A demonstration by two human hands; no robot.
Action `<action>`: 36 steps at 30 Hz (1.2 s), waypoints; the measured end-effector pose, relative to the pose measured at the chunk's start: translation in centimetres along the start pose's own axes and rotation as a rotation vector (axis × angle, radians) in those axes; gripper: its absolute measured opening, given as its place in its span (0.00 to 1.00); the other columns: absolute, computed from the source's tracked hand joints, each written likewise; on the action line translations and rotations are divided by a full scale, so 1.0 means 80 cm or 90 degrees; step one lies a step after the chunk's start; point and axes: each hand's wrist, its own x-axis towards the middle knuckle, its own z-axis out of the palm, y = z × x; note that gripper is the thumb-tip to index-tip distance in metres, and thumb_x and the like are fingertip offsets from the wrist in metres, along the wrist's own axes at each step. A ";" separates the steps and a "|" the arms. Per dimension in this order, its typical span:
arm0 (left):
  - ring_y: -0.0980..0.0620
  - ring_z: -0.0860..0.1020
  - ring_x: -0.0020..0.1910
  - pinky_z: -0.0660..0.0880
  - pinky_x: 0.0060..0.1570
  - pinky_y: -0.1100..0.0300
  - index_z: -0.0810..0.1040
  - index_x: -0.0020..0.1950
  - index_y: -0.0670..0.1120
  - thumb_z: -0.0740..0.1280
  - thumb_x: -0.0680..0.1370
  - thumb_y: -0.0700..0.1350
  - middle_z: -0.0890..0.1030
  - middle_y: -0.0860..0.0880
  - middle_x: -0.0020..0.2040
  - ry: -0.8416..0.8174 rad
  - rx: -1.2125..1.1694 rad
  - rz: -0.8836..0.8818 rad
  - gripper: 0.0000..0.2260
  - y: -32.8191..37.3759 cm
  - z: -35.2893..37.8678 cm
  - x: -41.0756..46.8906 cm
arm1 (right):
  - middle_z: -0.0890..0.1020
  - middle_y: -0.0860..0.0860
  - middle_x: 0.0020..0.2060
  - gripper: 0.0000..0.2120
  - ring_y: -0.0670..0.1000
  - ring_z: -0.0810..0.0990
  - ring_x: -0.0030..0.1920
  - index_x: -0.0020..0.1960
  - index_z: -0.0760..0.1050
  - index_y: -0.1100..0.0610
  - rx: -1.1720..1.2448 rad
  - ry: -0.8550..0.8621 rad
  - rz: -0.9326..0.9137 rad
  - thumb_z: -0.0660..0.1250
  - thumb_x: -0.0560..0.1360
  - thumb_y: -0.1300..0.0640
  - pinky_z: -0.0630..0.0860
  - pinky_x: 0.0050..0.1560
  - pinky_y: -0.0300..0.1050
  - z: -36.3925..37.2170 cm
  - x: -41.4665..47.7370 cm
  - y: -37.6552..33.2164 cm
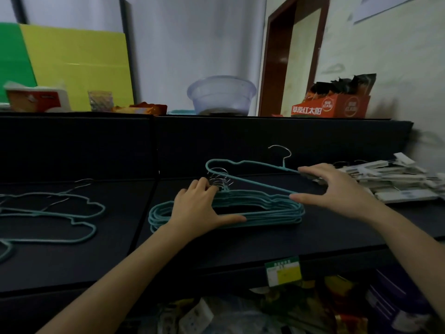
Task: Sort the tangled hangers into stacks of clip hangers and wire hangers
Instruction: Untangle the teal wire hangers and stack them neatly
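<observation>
A black worktop (240, 247) runs across the room under a raised black back panel (96, 145). On the ledge above the panel stand a clear bowl (221, 95), an orange box (332, 107) and a yellow board (77, 66).

In the middle of the worktop lies the stack of wire hangers (272, 213). They are thin teal-coated frames with wavy shoulders, laid flat one on another, and their bare metal hooks (218, 180) are bunched at the far side. The left hand (202, 208) rests on this stack with its thumb stretched along the front bars. Its fingers (203, 185) bend down at the hooks, and I cannot tell whether they grip them.

The right hand (337, 186) holds a single wire hanger (252, 175) by one end, thumb under the lower bar and fingers on the shoulder. It is the same teal kind, tilted up above the stack, with its silver hook pointing toward the back panel.

The clip hangers (390, 182) are white and flat, heaped at the worktop's right edge just beyond the right hand. Loose wire hangers (48, 213) sprawl near the left edge, well apart from the stack.
</observation>
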 end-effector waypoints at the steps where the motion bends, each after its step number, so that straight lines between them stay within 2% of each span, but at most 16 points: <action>1: 0.51 0.69 0.60 0.69 0.59 0.55 0.68 0.67 0.49 0.53 0.61 0.78 0.71 0.51 0.60 -0.008 0.004 0.001 0.45 0.000 -0.001 0.000 | 0.69 0.43 0.59 0.43 0.41 0.68 0.58 0.70 0.67 0.52 0.004 -0.010 -0.008 0.66 0.59 0.35 0.65 0.59 0.39 0.002 0.003 0.001; 5: 0.53 0.68 0.64 0.67 0.60 0.57 0.66 0.69 0.52 0.54 0.63 0.76 0.70 0.53 0.66 -0.002 0.004 0.006 0.42 -0.013 -0.011 -0.013 | 0.70 0.44 0.60 0.42 0.42 0.68 0.58 0.70 0.66 0.51 0.002 -0.054 -0.044 0.67 0.60 0.36 0.64 0.58 0.38 0.015 0.016 -0.002; 7: 0.54 0.70 0.62 0.68 0.57 0.60 0.65 0.69 0.55 0.52 0.63 0.76 0.71 0.55 0.64 0.016 0.018 0.007 0.40 -0.033 -0.019 -0.027 | 0.70 0.45 0.62 0.43 0.42 0.68 0.59 0.70 0.65 0.51 0.001 -0.068 -0.064 0.66 0.59 0.35 0.65 0.61 0.40 0.022 0.022 -0.007; 9: 0.56 0.70 0.59 0.69 0.53 0.61 0.67 0.68 0.54 0.47 0.61 0.78 0.72 0.56 0.59 0.018 0.036 -0.010 0.44 -0.061 -0.029 -0.045 | 0.70 0.44 0.63 0.43 0.43 0.68 0.60 0.71 0.65 0.50 0.007 -0.083 -0.080 0.66 0.59 0.34 0.66 0.63 0.41 0.029 0.028 -0.013; 12: 0.55 0.71 0.58 0.70 0.52 0.60 0.70 0.66 0.51 0.36 0.55 0.81 0.74 0.55 0.58 0.022 0.047 -0.047 0.53 -0.103 -0.047 -0.075 | 0.69 0.44 0.64 0.44 0.45 0.68 0.63 0.71 0.64 0.49 0.010 -0.112 -0.107 0.66 0.58 0.33 0.67 0.64 0.43 0.045 0.038 -0.026; 14: 0.54 0.73 0.58 0.72 0.53 0.58 0.73 0.63 0.50 0.35 0.55 0.81 0.76 0.54 0.57 0.033 0.057 -0.083 0.54 -0.128 -0.057 -0.093 | 0.68 0.44 0.65 0.45 0.45 0.67 0.65 0.71 0.63 0.48 0.003 -0.135 -0.124 0.65 0.58 0.31 0.67 0.67 0.46 0.059 0.044 -0.036; 18: 0.54 0.74 0.57 0.73 0.50 0.57 0.76 0.59 0.52 0.39 0.56 0.81 0.77 0.56 0.54 0.034 0.046 -0.154 0.49 -0.163 -0.075 -0.126 | 0.64 0.45 0.69 0.43 0.46 0.64 0.68 0.73 0.60 0.47 -0.026 -0.209 -0.138 0.65 0.63 0.32 0.64 0.69 0.47 0.083 0.055 -0.040; 21: 0.55 0.74 0.58 0.72 0.50 0.58 0.77 0.57 0.52 0.54 0.65 0.75 0.77 0.56 0.53 0.015 0.041 -0.178 0.35 -0.181 -0.083 -0.145 | 0.60 0.44 0.72 0.38 0.45 0.59 0.71 0.73 0.58 0.45 -0.028 -0.262 -0.142 0.67 0.67 0.37 0.60 0.70 0.43 0.084 0.059 -0.041; 24: 0.55 0.73 0.58 0.72 0.49 0.60 0.76 0.58 0.52 0.57 0.68 0.72 0.76 0.55 0.55 0.006 0.040 -0.178 0.31 -0.204 -0.092 -0.163 | 0.61 0.42 0.69 0.36 0.43 0.60 0.69 0.71 0.62 0.45 0.003 -0.216 -0.178 0.67 0.67 0.38 0.59 0.67 0.39 0.083 0.061 -0.067; 28: 0.54 0.73 0.59 0.70 0.50 0.61 0.74 0.62 0.51 0.63 0.74 0.60 0.74 0.53 0.60 -0.008 0.034 -0.195 0.21 -0.238 -0.105 -0.185 | 0.70 0.42 0.62 0.22 0.43 0.68 0.63 0.65 0.70 0.47 0.047 -0.111 -0.285 0.67 0.72 0.46 0.64 0.63 0.38 0.103 0.062 -0.128; 32: 0.54 0.72 0.60 0.70 0.55 0.60 0.75 0.61 0.52 0.64 0.73 0.59 0.74 0.54 0.61 -0.011 0.002 -0.212 0.20 -0.282 -0.115 -0.212 | 0.74 0.43 0.57 0.15 0.42 0.73 0.57 0.61 0.74 0.49 0.087 -0.092 -0.351 0.67 0.75 0.52 0.69 0.59 0.39 0.137 0.064 -0.191; 34: 0.55 0.72 0.60 0.72 0.56 0.59 0.75 0.60 0.53 0.62 0.70 0.66 0.75 0.55 0.60 -0.031 -0.031 -0.232 0.24 -0.310 -0.120 -0.227 | 0.74 0.42 0.55 0.15 0.41 0.73 0.55 0.61 0.74 0.49 0.082 -0.098 -0.371 0.66 0.75 0.52 0.68 0.57 0.38 0.160 0.067 -0.219; 36: 0.57 0.71 0.58 0.73 0.55 0.60 0.74 0.58 0.57 0.55 0.63 0.76 0.74 0.57 0.58 -0.042 -0.060 -0.233 0.33 -0.342 -0.127 -0.242 | 0.73 0.41 0.55 0.15 0.41 0.72 0.56 0.62 0.73 0.49 0.076 -0.116 -0.374 0.66 0.75 0.51 0.68 0.56 0.37 0.185 0.072 -0.252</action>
